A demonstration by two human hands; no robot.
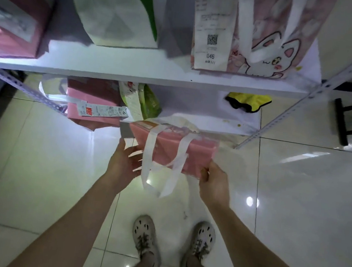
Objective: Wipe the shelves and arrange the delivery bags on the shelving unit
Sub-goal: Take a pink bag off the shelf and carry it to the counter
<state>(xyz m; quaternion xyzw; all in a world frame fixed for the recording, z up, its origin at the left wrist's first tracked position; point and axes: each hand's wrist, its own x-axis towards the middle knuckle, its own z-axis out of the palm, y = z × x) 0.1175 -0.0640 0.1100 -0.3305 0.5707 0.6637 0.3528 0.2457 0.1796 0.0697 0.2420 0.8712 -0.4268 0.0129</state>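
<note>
left hand (125, 162): fingers spread wide, palm turned toward the left end of the pink bag (175, 149), fingertips at or just off its side (contact is hard to tell through the blur).
right hand (213, 182): closed around the bag's lower right corner, thumb on the near face, fingers hidden behind.
pink bag: held in front of the lower shelf (208, 115), its far edge at the shelf's front lip, tilted so the right end sits a little lower.
handles (160, 176): two white straps hang off the bag's near face in loose loops between the hands.
lower shelf: a second pink bag with a printed receipt (93, 104) at the left, a green bag (151, 103) beside it, a yellow cloth (248, 101) at the back right, small stains near the front right.
upper shelf (145, 73): a cat-print bag (269, 45) with a long receipt marked 046 at the right, a white and green bag (115, 6) in the middle, a dark pink bag (13, 15) at the left.
floor (308, 195): glossy pale tiles, the person's two shoes (146, 234) below the bag.
far right: a black stool (351, 120) stands beyond the shelving post.
</note>
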